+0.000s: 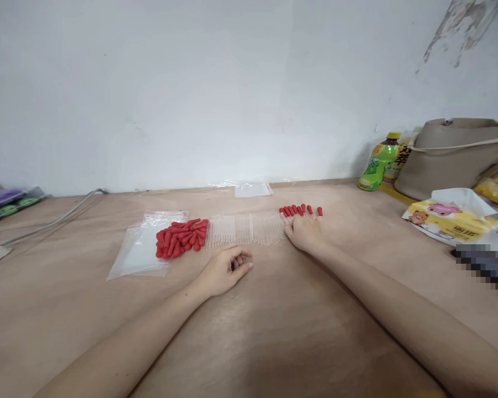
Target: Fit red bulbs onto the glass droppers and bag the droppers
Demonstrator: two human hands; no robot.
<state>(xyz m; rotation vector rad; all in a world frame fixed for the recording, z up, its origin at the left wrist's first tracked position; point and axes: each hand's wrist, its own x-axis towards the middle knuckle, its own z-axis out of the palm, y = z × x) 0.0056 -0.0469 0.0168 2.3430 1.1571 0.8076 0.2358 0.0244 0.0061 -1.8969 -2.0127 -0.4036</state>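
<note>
My left hand [226, 271] rests on the table just in front of a row of thin clear glass dropper tubes [244, 228]. Its fingers curl loosely, with a gap to the thumb and nothing between them. A pile of red rubber bulbs [181, 237] lies left of the tubes, partly on clear plastic bags [139, 251]. At the right end of the row, my right hand [306, 234] is closed, its fingers bent down by the tubes. Several droppers with red bulbs [294, 210] lie just beyond it; the hand covers part of their stems and whatever its fingertips hold.
A small clear zip bag [254, 190] lies near the wall. On the right are a green drink bottle [379, 163], a grey-beige bag [435, 160], a yellow tissue pack [452, 218] and a pixelated dark object [485, 268]. A grey cable [62, 219] crosses the left side.
</note>
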